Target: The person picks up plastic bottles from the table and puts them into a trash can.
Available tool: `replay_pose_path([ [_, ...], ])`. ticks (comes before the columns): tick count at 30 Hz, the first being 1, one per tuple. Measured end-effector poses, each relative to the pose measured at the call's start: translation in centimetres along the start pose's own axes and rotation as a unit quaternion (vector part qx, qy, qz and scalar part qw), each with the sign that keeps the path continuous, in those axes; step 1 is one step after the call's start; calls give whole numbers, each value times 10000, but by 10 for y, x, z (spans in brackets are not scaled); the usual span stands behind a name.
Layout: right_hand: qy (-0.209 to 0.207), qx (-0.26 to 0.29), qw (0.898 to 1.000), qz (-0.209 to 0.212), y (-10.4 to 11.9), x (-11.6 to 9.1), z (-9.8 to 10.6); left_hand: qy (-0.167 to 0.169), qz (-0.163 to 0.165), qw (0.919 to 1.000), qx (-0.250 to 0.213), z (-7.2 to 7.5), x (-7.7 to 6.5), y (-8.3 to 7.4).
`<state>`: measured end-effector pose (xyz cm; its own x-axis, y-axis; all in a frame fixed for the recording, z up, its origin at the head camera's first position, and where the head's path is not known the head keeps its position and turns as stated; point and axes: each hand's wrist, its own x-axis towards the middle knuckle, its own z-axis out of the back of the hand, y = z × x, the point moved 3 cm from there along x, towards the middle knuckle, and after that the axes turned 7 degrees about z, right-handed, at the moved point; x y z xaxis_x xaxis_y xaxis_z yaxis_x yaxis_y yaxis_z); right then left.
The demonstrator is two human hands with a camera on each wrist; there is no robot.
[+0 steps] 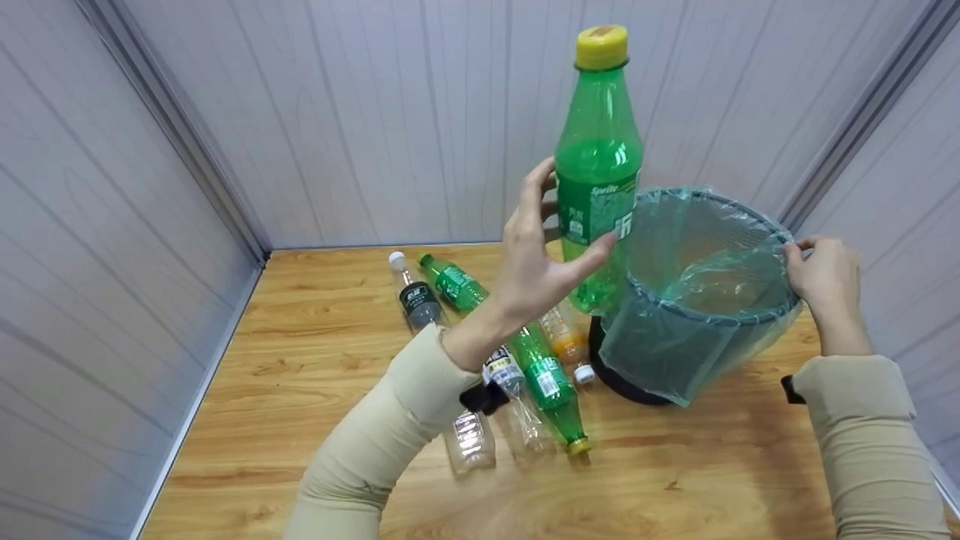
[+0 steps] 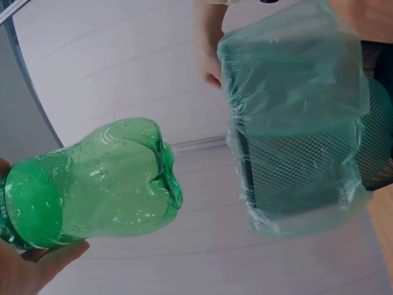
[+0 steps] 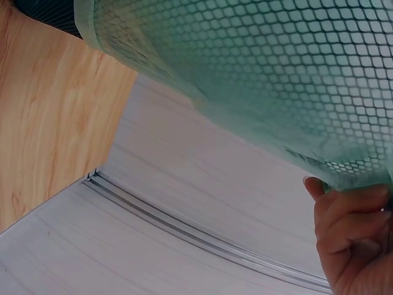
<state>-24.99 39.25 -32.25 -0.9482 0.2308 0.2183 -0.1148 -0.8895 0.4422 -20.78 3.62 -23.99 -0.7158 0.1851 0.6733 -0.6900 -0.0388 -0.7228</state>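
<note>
My left hand (image 1: 536, 255) holds a green Sprite bottle (image 1: 596, 161) with a yellow cap, upright above the table and just left of the bin's mouth. Fingers and thumb wrap its label; the bottle's lower end (image 2: 132, 178) points toward the bin in the left wrist view. A dark mesh bin (image 2: 288, 166) stands at the right, lined with a thin green plastic bag (image 1: 667, 352) folded over its rim. With thumb and fingers, my right hand (image 1: 829, 277) grips the bin's right rim and the bag there. In the right wrist view, curled fingers (image 3: 353, 227) meet the bag's edge.
Several bottles lie left of the bin: a clear black-labelled one (image 1: 420, 300), a green one (image 1: 454, 285), a green yellow-capped one (image 1: 551, 382), and an orange-labelled one (image 1: 566, 337). My left forearm passes over some. Pale panel walls (image 1: 375, 135) enclose the wooden table (image 1: 300, 375).
</note>
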Motion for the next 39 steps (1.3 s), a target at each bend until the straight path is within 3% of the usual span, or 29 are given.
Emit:
replay_pose_path([
  [7, -110, 9, 9999, -5, 0, -1, -2, -61, -108, 9998, -181, -19, 19, 4],
  [17, -261, 94, 9996, -103, 1, 0, -5, -90, -160, 9998, -79, -47, 34, 17],
  [24, -197, 45, 9995, -257, -1, 1, -5, 177, 349, 9990, 194, -69, 40, 37],
  [33, -327, 46, 9992, -230, -2, 1, -5, 377, 412, 9978, 346, -89, 42, 56],
  [39, -277, 54, 9993, -260, -1, 2, -5, 613, 1011, 9918, 476, -96, 40, 69],
])
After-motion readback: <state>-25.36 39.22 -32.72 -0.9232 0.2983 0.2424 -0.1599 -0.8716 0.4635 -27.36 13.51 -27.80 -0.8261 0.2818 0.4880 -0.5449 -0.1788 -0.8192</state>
